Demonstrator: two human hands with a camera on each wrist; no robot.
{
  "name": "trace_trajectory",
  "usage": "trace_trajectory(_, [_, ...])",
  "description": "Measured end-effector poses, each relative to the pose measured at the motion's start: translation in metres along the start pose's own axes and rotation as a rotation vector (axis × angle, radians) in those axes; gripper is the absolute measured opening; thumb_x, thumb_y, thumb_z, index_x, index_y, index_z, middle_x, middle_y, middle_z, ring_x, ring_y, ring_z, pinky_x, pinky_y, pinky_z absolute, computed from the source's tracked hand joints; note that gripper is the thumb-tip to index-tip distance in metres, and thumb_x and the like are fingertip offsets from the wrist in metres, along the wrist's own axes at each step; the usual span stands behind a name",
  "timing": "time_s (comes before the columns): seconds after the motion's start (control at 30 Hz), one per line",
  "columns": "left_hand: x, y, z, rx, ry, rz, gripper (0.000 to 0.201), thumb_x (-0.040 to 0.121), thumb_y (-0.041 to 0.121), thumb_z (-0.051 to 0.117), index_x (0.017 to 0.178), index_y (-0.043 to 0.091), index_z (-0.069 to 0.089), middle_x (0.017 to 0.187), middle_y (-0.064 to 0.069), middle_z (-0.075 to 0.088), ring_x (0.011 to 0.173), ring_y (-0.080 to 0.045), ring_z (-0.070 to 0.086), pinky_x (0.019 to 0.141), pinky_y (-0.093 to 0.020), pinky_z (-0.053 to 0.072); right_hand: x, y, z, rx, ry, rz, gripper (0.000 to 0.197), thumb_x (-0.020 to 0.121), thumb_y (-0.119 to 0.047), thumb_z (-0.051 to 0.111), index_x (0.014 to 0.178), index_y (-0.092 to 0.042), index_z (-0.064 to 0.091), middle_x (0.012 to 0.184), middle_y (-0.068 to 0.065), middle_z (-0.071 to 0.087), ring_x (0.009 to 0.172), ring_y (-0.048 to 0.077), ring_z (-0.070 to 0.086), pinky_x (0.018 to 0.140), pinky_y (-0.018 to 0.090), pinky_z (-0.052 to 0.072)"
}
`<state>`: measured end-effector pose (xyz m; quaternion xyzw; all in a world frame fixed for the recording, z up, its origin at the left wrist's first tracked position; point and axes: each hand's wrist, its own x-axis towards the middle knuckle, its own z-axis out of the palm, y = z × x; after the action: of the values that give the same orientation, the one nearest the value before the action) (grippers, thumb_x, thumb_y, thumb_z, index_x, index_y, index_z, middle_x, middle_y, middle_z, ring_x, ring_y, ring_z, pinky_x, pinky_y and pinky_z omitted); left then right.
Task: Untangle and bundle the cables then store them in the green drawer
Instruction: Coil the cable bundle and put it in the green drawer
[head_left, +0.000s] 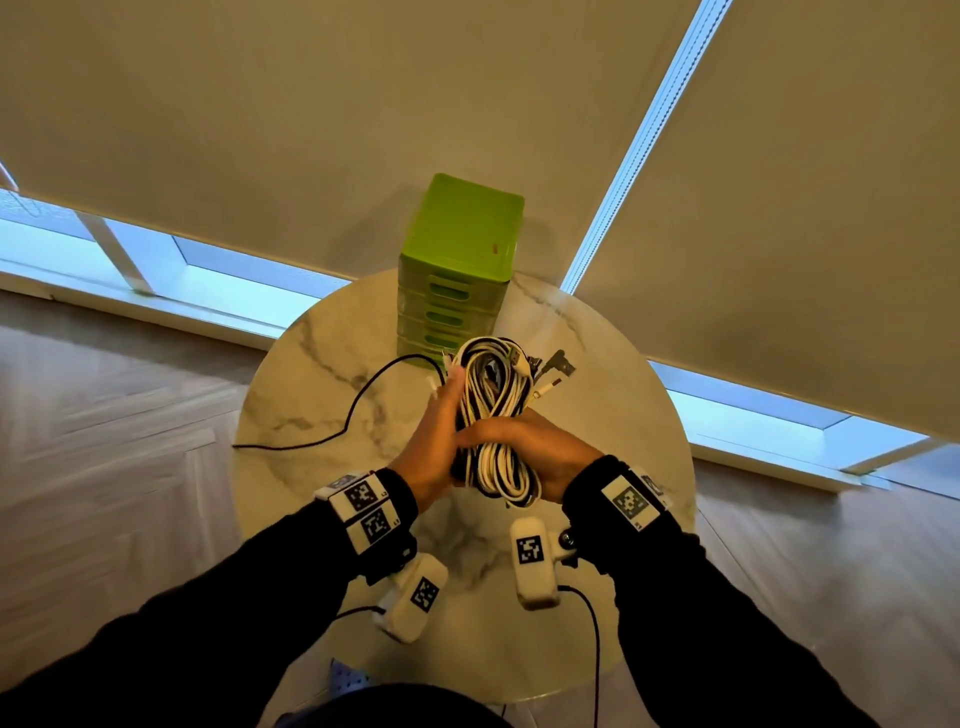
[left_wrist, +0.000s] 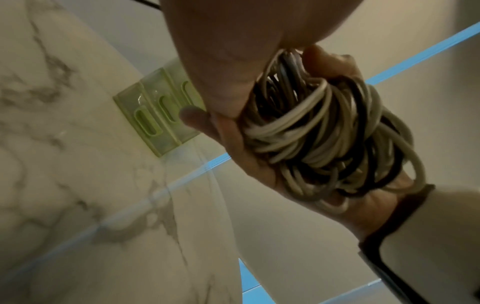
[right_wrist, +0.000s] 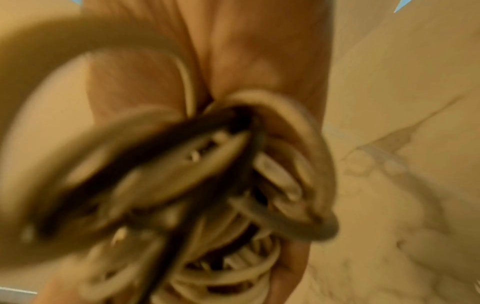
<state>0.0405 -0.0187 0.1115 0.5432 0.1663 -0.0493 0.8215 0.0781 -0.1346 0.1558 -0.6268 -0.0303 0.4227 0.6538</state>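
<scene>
A thick bundle of white and black cables (head_left: 493, 395) is held over the round marble table (head_left: 311, 374) by both hands. My left hand (head_left: 436, 431) grips its left side, fingers running up along the coils. My right hand (head_left: 535, 447) wraps across the middle from the right. In the left wrist view the right hand (left_wrist: 246, 160) cups the bundle (left_wrist: 324, 133) below my left palm (left_wrist: 233, 51). The right wrist view is blurred, showing coils (right_wrist: 182, 185) against the hand (right_wrist: 246, 51). The green drawer unit (head_left: 457, 270) stands behind the bundle with all drawers closed, and its fronts (left_wrist: 155, 115) show in the left wrist view.
One loose black cable (head_left: 358, 400) trails from near the drawers to the table's left edge. Plug ends (head_left: 558, 364) stick out at the bundle's top right. Wood floor surrounds the small table, and blinds and low windows lie behind it.
</scene>
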Motion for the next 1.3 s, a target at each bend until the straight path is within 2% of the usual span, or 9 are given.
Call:
trace_trajectory(0.1, [-0.001,0.0,-0.011,0.355,-0.043,0.061,0.09,0.083,0.091,0.025,0.146,0.031,0.048,0.132,0.001,0.064,0.131,-0.017,0.056,0.114,-0.048,0.04,-0.003,0.004,-0.004,-0.085,-0.018,-0.018,0.034,0.085,0.01,0.062,0.117,0.003,0.065,0.086,0.02,0.072,0.075,0.029,0.072,0.067,0.037,0.059])
trace_trajectory(0.2, [-0.003,0.002,-0.022,0.678,-0.062,0.1,0.073,0.076,0.096,0.02,0.083,0.043,0.068,0.069,0.005,0.061,0.09,-0.037,0.064,0.089,-0.052,0.049,-0.004,0.007,-0.005,-0.164,-0.015,-0.004,0.037,0.08,0.008,0.067,0.116,0.001,0.067,0.102,0.03,0.07,0.089,0.037,0.07,0.082,0.045,0.059])
trace_trajectory(0.3, [-0.003,0.005,-0.024,0.678,-0.078,0.071,0.056,0.074,0.096,0.036,0.103,0.059,0.067,0.103,0.013,0.074,0.111,-0.026,0.065,0.102,-0.05,0.048,-0.003,0.009,-0.003,-0.215,0.011,-0.002,0.036,0.077,0.008,0.069,0.111,0.001,0.07,0.102,0.029,0.071,0.089,0.037,0.07,0.085,0.046,0.059])
trace_trajectory(0.5, [0.011,0.0,-0.029,0.59,-0.093,-0.018,0.079,0.066,0.09,0.064,0.127,0.041,0.063,0.126,0.006,0.069,0.122,-0.019,0.062,0.104,-0.045,0.051,-0.003,0.019,0.001,-0.158,0.023,0.01,0.041,0.078,0.005,0.074,0.116,-0.009,0.07,0.111,0.021,0.073,0.107,0.036,0.069,0.096,0.046,0.056])
trace_trajectory(0.9, [0.004,0.006,-0.026,0.853,-0.243,-0.034,0.094,0.069,0.098,0.041,0.146,0.045,0.038,0.153,0.003,0.045,0.142,-0.022,0.041,0.12,-0.05,0.03,-0.016,0.031,0.008,-0.163,0.081,-0.133,0.038,0.075,0.015,0.067,0.105,-0.007,0.074,0.096,0.008,0.077,0.094,0.021,0.073,0.08,0.031,0.058])
trace_trajectory(1.03, [0.004,0.017,-0.021,0.819,-0.272,-0.028,0.072,0.08,0.085,0.052,0.131,0.034,0.051,0.138,-0.004,0.056,0.128,-0.016,0.055,0.112,-0.04,0.044,-0.017,0.034,0.003,-0.065,0.108,-0.07,0.022,0.077,0.011,0.064,0.096,0.003,0.07,0.08,0.016,0.07,0.073,0.025,0.068,0.068,0.033,0.055])
trace_trajectory(1.13, [-0.006,0.033,-0.02,0.8,-0.261,0.041,0.038,0.095,0.055,0.053,0.086,0.018,0.053,0.085,-0.004,0.057,0.076,-0.003,0.057,0.071,-0.016,0.046,-0.019,0.036,-0.004,0.158,0.104,-0.054,0.02,0.081,0.008,0.061,0.1,0.004,0.065,0.073,0.018,0.061,0.058,0.024,0.061,0.058,0.03,0.052])
trace_trajectory(1.23, [-0.004,0.032,-0.042,0.777,-0.129,0.11,0.065,0.077,0.08,0.053,0.097,0.018,0.056,0.097,-0.005,0.063,0.087,-0.016,0.059,0.075,-0.027,0.047,-0.02,0.034,-0.018,0.342,0.114,-0.042,0.035,0.073,0.001,0.064,0.108,-0.003,0.064,0.077,0.012,0.059,0.058,0.023,0.058,0.056,0.03,0.051])
trace_trajectory(1.3, [0.001,0.023,-0.059,0.864,0.005,0.238,0.055,0.083,0.07,0.061,0.111,0.023,0.057,0.114,-0.004,0.062,0.102,-0.019,0.058,0.09,-0.033,0.049,-0.021,0.035,-0.023,0.36,0.084,-0.03,0.048,0.067,-0.003,0.068,0.115,-0.005,0.061,0.079,0.011,0.059,0.062,0.023,0.059,0.057,0.03,0.052])
